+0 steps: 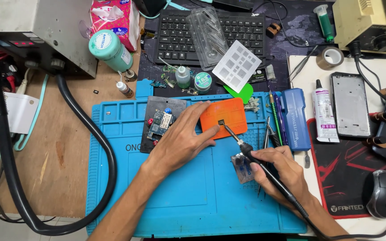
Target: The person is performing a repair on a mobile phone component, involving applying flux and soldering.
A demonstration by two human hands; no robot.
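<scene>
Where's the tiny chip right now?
In the head view, the chip lies on the orange pad, under the soldering iron tip, just right of the left hand.

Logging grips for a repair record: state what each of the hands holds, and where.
Right hand grips a soldering iron by its black handle, tip on the orange pad. Left hand holds nothing; its fingers press the pad's edge.

Two bare forearms enter from the lower edge, each ending in a bare hand: left hand [182, 136], right hand [280, 172]. No sleeves, gloves, rings, wristbands or watch appear on the visible parts. Fingernails are short and unpainted. Both forearms are slender, with fine hair faintly visible; the upper arms lie outside the frame.
</scene>
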